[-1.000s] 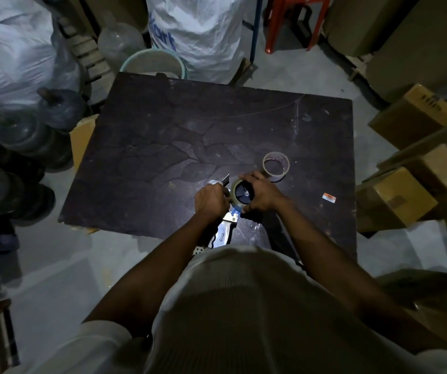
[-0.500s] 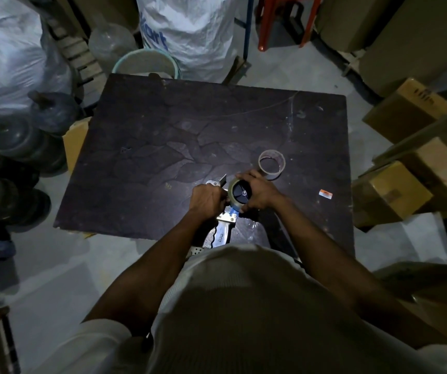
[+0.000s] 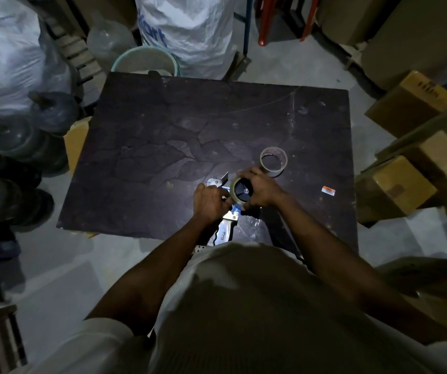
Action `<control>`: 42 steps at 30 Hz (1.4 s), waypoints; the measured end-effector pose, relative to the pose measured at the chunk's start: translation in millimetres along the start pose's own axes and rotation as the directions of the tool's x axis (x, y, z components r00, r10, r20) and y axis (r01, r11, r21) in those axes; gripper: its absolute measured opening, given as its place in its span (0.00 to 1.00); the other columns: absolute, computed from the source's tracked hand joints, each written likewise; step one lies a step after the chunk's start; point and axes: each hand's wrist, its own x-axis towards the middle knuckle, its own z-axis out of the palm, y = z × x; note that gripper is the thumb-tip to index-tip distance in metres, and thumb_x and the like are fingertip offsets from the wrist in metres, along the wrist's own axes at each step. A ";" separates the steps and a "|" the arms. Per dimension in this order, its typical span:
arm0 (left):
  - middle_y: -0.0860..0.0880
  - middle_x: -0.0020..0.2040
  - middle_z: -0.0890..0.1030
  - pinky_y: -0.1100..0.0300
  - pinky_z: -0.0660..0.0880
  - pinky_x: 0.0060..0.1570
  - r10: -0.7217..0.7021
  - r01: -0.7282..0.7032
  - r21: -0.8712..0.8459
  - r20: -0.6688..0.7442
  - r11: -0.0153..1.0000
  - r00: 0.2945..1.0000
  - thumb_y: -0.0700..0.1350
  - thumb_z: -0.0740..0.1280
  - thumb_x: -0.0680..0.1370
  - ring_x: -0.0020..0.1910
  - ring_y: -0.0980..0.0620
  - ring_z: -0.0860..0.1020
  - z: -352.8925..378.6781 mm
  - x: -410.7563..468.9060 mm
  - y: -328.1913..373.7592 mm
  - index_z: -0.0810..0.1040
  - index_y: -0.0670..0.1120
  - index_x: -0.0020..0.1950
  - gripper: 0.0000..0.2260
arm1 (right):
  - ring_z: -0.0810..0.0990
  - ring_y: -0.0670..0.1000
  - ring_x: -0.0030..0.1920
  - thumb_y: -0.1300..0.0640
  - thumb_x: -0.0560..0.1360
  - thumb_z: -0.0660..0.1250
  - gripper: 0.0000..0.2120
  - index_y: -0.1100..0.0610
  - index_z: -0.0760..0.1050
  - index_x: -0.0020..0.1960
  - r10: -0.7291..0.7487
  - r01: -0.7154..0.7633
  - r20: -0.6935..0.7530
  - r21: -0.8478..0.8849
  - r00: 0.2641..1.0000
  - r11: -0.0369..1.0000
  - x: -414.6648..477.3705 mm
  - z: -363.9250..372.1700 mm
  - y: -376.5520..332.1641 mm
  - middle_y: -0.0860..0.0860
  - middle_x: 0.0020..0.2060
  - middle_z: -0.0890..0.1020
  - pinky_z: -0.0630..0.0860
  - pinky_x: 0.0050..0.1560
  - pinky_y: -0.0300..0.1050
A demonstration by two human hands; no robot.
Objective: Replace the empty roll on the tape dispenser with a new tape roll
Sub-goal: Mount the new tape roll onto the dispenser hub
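A metal tape dispenser [image 3: 223, 234] with a pale handle lies at the near edge of the dark table [image 3: 163, 136]. A brownish tape roll [image 3: 237, 191] sits on its black hub. My right hand [image 3: 261, 188] is wrapped around the right side of that roll. My left hand [image 3: 208, 202] grips the dispenser frame just left of the roll, below the metal blade end [image 3: 217, 181]. An empty cardboard tape core [image 3: 273, 161] stands on the table just beyond my right hand.
A small orange-and-white scrap [image 3: 329, 190] lies on the table to the right. Cardboard boxes [image 3: 395, 187] crowd the right side. Large water jugs [image 3: 14, 141] and white sacks [image 3: 187, 31] stand left and behind, with a green-rimmed bucket [image 3: 145, 60] at the far edge.
Both hands stay on the dispenser and roll with only small finger shifts. The camera view has drifted slightly.
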 end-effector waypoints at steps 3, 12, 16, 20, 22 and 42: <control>0.45 0.35 0.85 0.52 0.65 0.52 -0.037 0.037 -0.002 0.010 0.999 0.999 0.54 0.67 0.78 0.38 0.45 0.80 0.1 -0.7 3.6 0.86 0.48 0.40 0.14 | 0.73 0.56 0.71 0.56 0.60 0.86 0.54 0.56 0.64 0.81 0.005 -0.005 -0.004 0.015 1.000 1.000 -0.3 0.7 0.3 0.54 0.73 0.69 0.66 0.64 0.37; 0.44 0.36 0.83 0.51 0.64 0.51 -0.120 0.120 0.022 0.014 0.993 0.993 0.50 0.64 0.77 0.37 0.43 0.78 1.0 -4.0 11.5 0.82 0.47 0.37 0.12 | 0.71 0.57 0.73 0.56 0.60 0.86 0.57 0.55 0.61 0.82 0.030 -0.030 0.011 0.031 1.000 0.999 -3.0 -0.4 -2.9 0.55 0.74 0.67 0.69 0.71 0.44; 0.45 0.42 0.85 0.50 0.68 0.56 -0.125 0.123 0.073 0.028 0.990 0.992 0.49 0.63 0.80 0.43 0.44 0.81 1.4 -5.0 10.9 0.85 0.48 0.45 0.12 | 0.71 0.57 0.73 0.56 0.61 0.86 0.56 0.55 0.61 0.82 0.031 -0.032 0.005 0.032 0.999 0.999 -3.7 0.1 -2.9 0.55 0.74 0.67 0.69 0.71 0.45; 0.46 0.47 0.86 0.50 0.71 0.60 -0.196 0.173 0.162 0.135 0.972 0.971 0.47 0.68 0.76 0.50 0.43 0.83 -5.7 -2.7 13.8 0.84 0.49 0.53 0.08 | 0.71 0.57 0.73 0.55 0.60 0.86 0.56 0.55 0.61 0.82 0.031 -0.031 0.000 0.045 1.000 0.999 -4.1 -0.1 -1.8 0.55 0.75 0.67 0.69 0.71 0.45; 0.47 0.47 0.86 0.51 0.73 0.58 -0.224 0.200 0.143 0.175 0.969 0.959 0.50 0.73 0.73 0.49 0.44 0.84 -6.9 -0.5 12.7 0.84 0.50 0.53 0.10 | 0.71 0.57 0.73 0.55 0.61 0.86 0.56 0.54 0.61 0.82 0.032 -0.032 0.004 0.042 0.999 0.999 -4.4 -0.8 -2.4 0.54 0.75 0.67 0.69 0.71 0.45; 0.46 0.41 0.84 0.58 0.67 0.37 -0.185 0.169 0.186 0.070 0.968 0.980 0.49 0.66 0.76 0.41 0.43 0.84 -9.7 -5.8 9.2 0.83 0.49 0.48 0.08 | 0.73 0.56 0.70 0.54 0.57 0.88 0.58 0.55 0.64 0.81 0.077 -0.077 0.006 -0.050 0.997 0.996 -4.1 -2.6 -12.1 0.54 0.73 0.69 0.71 0.70 0.45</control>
